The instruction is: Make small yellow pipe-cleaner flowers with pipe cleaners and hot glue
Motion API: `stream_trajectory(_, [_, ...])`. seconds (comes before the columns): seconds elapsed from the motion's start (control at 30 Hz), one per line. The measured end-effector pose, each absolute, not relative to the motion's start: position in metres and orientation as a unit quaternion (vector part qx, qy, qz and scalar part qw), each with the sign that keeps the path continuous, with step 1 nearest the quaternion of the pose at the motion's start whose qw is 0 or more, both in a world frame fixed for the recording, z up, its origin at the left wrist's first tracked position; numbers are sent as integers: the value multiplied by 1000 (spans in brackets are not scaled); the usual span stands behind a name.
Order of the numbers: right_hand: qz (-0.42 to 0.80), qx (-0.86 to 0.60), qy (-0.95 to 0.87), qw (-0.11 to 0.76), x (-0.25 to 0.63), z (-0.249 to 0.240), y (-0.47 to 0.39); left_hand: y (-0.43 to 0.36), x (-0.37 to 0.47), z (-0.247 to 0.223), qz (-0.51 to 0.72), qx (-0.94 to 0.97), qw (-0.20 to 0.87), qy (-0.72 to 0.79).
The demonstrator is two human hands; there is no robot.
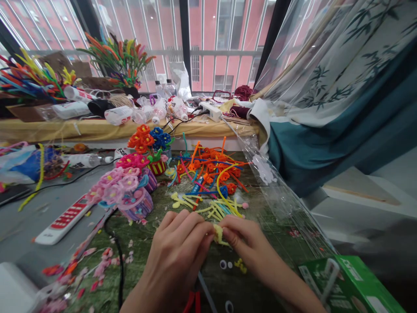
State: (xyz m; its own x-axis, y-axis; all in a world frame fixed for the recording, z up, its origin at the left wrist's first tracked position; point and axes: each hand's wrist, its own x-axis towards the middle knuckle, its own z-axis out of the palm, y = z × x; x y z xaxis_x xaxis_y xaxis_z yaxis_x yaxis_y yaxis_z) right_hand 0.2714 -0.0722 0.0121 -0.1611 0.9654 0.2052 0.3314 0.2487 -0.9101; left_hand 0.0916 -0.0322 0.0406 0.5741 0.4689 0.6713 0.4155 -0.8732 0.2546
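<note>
Between the hands (217, 243), fuzzy yellow piece (219, 235)

Pink pipe-cleaner flowers (119, 184) sit in a striped pot, a white power strip (63, 219) lies left of them, loose orange stems (211, 165) pile behind, green box (348, 284) at right.

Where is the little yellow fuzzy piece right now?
The yellow piece is pinched between the left hand and right hand, low in the middle of the head view, just above two googly eyes.
</note>
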Motion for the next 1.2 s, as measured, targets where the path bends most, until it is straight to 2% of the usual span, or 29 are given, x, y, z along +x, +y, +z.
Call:
stream_trajectory(0.4, [368,-504,-658,421,272,9,-73,-32,91,43,395,882,45,254])
stream_trajectory(0.73, [511,-435,-592,446,271,22,-78,-37,87,55,419,862,81,272])
stream_trajectory(1.0, [527,-440,-568,454,270,27,-78,-39,86,54,419,868,101,246])
stream_trajectory(1.2, [519,-449,-558,467,269,27,-81,-41,87,60,427,874,72,222])
